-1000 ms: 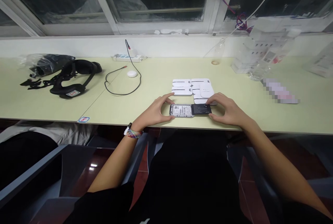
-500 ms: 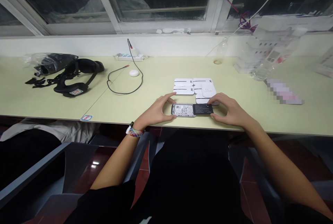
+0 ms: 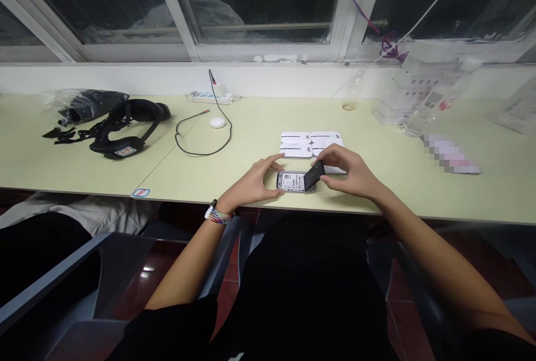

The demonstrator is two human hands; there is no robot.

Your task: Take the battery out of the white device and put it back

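Observation:
A small flat device lies on the table with its back off, and a label with printed codes shows in its open bay. My left hand grips its left end, thumb at the near edge and fingers at the far edge. Between the thumb and fingers of my right hand is a black battery. It is tilted, its lower left edge down at the right part of the bay. Just behind lie several white rounded flat pieces with black lines and a W mark, partly covered by my right hand.
On the left of the table are a black headset and a plastic bag. A black cable curls around a white oval object near a power strip. White boxes and clear bottles stand right.
My right hand has moved left and lifted the battery from lying flat beside the device to a tilt over its bay. My left hand stays on the device.

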